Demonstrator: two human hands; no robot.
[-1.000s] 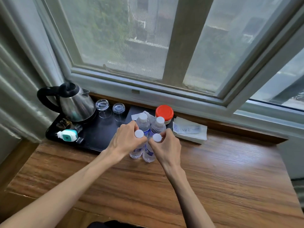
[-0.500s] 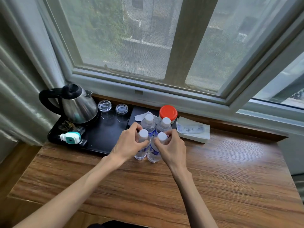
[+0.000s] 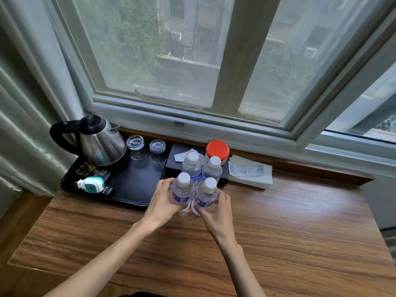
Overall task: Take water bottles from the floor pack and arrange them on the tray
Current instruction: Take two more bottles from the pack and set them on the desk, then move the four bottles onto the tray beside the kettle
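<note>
Clear plastic water bottles, full and white-capped, should feel fairly heavy, with thin walls that give and slip under a squeeze; we judge the labelled waist the best hold. Our left hand point(image 3: 161, 202) curls partway round the near-left bottle point(image 3: 182, 192), our right hand point(image 3: 216, 205) round the near-right bottle point(image 3: 206, 196), both standing on the wooden surface point(image 3: 289, 232). Just beyond our fingers two more bottles point(image 3: 191, 166) stand at the black tray point(image 3: 132, 181), right end.
</note>
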